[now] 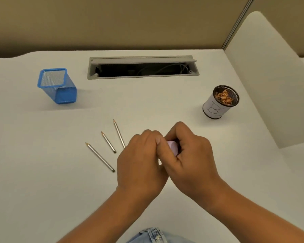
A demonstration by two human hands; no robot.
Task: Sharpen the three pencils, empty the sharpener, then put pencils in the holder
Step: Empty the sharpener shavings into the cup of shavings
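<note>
1. On the remote feed I logged both hands meeting low over the desk (42, 172). The left hand (140, 160) was curled, its thumb pressed on the sharpener (172, 146). The right hand (188, 155) wrapped round the other side. Neither hand was loose.
2. The sharpener was small and lilac, with only one corner showing between the fingers. I could not tell whether its lid was on or off.
3. The two-handed grip read to me as opening or closing the case, which would be the emptying step. This is my judgement only.
4. Three pencils (108, 142) lay on the desk just left of the left hand, tips pointing away and all looking sharpened. They were side by side, probably parked within easy reach.
5. The cup (218, 106) stood well apart on the right with shavings (225, 97) inside — likely the dump spot.
6. The holder (60, 88) — blue mesh — stood far left with no pencils in it. The last step was not yet done.
</note>
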